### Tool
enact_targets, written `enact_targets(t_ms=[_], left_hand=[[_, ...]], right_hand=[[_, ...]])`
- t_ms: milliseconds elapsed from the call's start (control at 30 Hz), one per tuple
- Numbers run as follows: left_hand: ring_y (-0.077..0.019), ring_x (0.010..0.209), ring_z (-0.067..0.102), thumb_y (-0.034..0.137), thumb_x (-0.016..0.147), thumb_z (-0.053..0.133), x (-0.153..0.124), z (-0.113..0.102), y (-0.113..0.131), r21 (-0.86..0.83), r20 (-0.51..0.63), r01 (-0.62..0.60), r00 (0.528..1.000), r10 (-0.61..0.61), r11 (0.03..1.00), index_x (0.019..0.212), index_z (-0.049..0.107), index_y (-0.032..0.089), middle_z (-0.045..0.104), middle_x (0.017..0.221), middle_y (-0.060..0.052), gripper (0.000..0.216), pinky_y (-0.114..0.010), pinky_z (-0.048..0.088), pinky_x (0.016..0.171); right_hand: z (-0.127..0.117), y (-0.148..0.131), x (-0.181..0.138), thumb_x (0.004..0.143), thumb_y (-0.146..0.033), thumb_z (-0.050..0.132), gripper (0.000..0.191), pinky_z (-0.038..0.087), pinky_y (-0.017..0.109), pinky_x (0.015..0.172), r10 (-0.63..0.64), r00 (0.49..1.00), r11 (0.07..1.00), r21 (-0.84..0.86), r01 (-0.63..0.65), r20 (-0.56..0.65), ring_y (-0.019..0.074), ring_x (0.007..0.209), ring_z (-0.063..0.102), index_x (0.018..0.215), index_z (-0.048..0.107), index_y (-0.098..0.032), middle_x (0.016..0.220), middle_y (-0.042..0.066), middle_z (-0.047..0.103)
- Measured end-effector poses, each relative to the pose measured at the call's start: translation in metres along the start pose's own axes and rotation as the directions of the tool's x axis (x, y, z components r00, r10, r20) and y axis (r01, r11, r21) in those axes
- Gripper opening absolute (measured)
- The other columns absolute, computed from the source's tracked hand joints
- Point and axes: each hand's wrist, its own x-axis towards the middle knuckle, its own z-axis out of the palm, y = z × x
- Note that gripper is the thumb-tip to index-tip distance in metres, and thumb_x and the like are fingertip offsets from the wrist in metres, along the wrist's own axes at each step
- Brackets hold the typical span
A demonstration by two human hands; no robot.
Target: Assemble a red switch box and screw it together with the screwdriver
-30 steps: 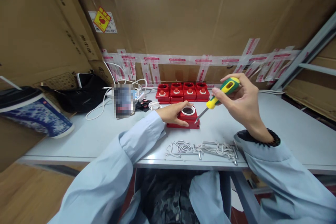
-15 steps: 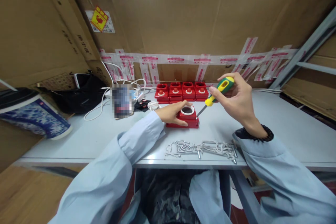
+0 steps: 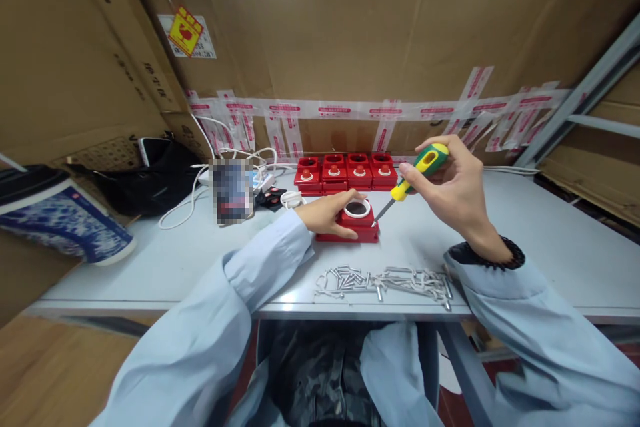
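Observation:
My left hand (image 3: 327, 213) grips a red plastic box (image 3: 357, 227) with a white ring around a dark round hole, holding it down on the grey table (image 3: 525, 240). My right hand (image 3: 457, 190) is closed on a yellow and green screwdriver (image 3: 417, 173), tilted down to the left. Its metal tip touches the box's right front corner. A loose pile of silver screws (image 3: 385, 282) lies just in front of the box, near the table's front edge.
A row of several similar red boxes (image 3: 346, 173) stands behind, against the taped cardboard wall (image 3: 350, 47). White cables (image 3: 200, 197), a black bag (image 3: 155, 177) and a blue patterned object (image 3: 60, 223) lie at the left. A metal shelf frame (image 3: 575, 107) rises at the right.
The screwdriver tip has come down slightly onto the box's right corner. The left hand has stayed on the box. The view has shifted a little.

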Motion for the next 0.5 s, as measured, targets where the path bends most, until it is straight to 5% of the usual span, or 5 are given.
enact_targets(t_ms=[500], left_hand=[[-0.0263,0.125,0.05,0.043,0.071,0.074,-0.0005,-0.0002,0.0018,0.005,0.004,0.01,1.0,-0.01,1.0,0.131,0.037,0.019,0.047,0.139,-0.015,0.075,-0.041,0.04,0.104]], right_hand=[[0.0054,0.0017,-0.0041,0.069,-0.042,0.075,0.036,0.049,0.025,0.047,0.025,0.998,1.0,0.0,-0.025,0.061,0.0117,0.054,0.052,0.092,0.053,-0.024,0.069,-0.003,0.052]])
